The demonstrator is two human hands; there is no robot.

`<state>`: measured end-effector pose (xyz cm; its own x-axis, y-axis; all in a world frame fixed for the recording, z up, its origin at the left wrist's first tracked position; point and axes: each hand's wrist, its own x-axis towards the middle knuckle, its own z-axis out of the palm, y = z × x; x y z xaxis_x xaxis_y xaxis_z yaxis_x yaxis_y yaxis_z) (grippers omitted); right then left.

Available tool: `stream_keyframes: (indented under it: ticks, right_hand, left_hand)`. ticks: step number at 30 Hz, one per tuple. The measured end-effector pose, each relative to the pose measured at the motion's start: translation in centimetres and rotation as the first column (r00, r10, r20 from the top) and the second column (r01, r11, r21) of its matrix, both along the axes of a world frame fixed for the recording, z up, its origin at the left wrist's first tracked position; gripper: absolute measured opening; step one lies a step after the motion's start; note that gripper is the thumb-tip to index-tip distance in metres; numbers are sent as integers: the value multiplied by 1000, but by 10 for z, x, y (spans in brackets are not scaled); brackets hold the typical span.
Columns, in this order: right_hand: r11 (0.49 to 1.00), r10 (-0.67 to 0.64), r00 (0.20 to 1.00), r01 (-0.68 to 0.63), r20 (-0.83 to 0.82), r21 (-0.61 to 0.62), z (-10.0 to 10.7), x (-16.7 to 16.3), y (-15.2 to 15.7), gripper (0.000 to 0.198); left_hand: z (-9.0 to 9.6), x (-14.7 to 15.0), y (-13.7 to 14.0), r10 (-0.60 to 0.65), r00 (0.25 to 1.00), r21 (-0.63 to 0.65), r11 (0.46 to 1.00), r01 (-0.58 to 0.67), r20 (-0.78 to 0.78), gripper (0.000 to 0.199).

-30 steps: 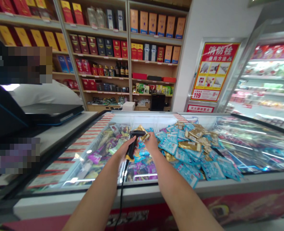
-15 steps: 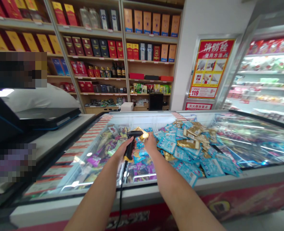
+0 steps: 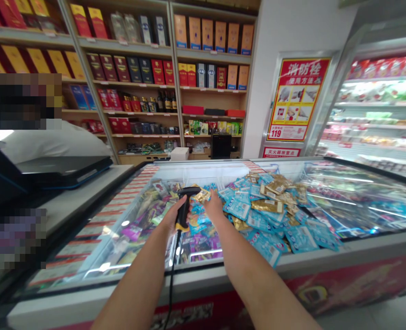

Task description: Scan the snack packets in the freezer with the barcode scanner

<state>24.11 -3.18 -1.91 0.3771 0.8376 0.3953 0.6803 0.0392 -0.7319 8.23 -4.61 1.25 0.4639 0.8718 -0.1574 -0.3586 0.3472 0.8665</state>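
My left hand (image 3: 174,214) is wrapped round the grip of a black and yellow barcode scanner (image 3: 183,208), whose head points right. A black cable runs down from its handle over the freezer's front edge. Just right of the scanner head, my right hand (image 3: 213,205) has its fingers closed on a shiny gold packet (image 3: 202,196). Part of that packet is hidden by the fingers. To the right, blue packets (image 3: 238,207) and gold packets (image 3: 267,205) lie heaped on the glass top of the chest freezer (image 3: 203,269).
Purple and green packages (image 3: 132,231) show through the freezer glass. On the left, a counter (image 3: 115,176) holds a dark flat device (image 3: 68,167), with a person in a white top (image 3: 58,140) behind. Shelves of boxed bottles (image 3: 130,68) and a red sign (image 3: 297,101) stand beyond.
The gold packet has turned in my right hand and its glare has faded. The scanner stays in my left hand. The whole view has shifted slightly.
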Motion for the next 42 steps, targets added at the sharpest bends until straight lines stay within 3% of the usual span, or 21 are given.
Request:
stream_keyframes:
  ticks: [5,9,12,16,18,20,23,26,28,31,34,37,42]
  right_hand:
    - [996,79,993,-82,92,29,-5,0,3,45]
    - [979,177,978,-186,110,78,-4,-5,-3,39]
    - [970,174,980,-187,93,156,2,-8,-8,37]
    - [980,69,997,-62,-27,190,25,-9,-17,32]
    - [982,71,996,-61,-54,177,43,-4,-25,30]
    - [980,150,989,-148,-5,133,62,8,-41,28]
    - [945,310,929,-325,204,43,76,35,-88,28]
    - [963,216,851,-267,478,40,62,64,-150,47]
    - [988,148,789,-144,596,-55,42,77,-186,59]
    - [966,215,701,-52,680,-253,14,90,-210,79]
    - [932,301,671,-59,678,-356,5,97,-200,83]
    - [910,369,658,-113,656,-398,8,105,-177,83]
    - [927,368,613,-183,699,-327,9,114,-147,74]
  left_hand:
    - [-3,1,2,37,997,8,999,-37,73,30]
    - [-1,0,2,2,994,13,1000,-3,111,29]
    - [1,-1,1,-23,988,5,1000,22,155,27]
    - [1,-2,2,-38,978,9,999,37,204,28]
    - [-1,-3,3,-44,980,16,999,42,194,29]
    - [-3,-3,4,-56,983,18,998,54,174,30]
    - [-4,-2,2,-51,987,34,998,46,151,31]
    - [-3,1,0,-21,993,45,999,15,120,30]
    - [-2,2,-2,-11,996,33,999,9,90,30]
    - [-1,4,-2,-23,998,26,999,22,57,32]
    - [-2,3,-2,-16,997,41,999,13,71,32]
    - [-3,2,-1,-6,997,47,999,2,83,31]
    - [-4,1,0,-10,996,33,999,7,85,31]
